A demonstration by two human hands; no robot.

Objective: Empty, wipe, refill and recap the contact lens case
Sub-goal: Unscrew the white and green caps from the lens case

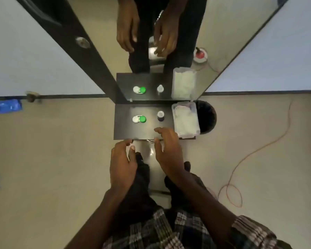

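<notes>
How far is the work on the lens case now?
Nothing looks done yet. The case sits on the shelf with both caps on, white and green. The bottle stands capped, and the tissue box looks untouched. Both hands are empty: the right hand reaches over the shelf edge, the left hand hovers before it. All steps remain.

Your empty hands, left hand point(121, 165) and right hand point(169, 150), hovered at frame centre, below the capped lens case point(139, 119) on the dark shelf point(122, 123).

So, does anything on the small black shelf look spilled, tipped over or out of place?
Nothing stands out. The contact lens case lies flat with both caps on, the solution bottle stands upright, and the tissue box sits at the shelf's right end. No liquid shows.
</notes>
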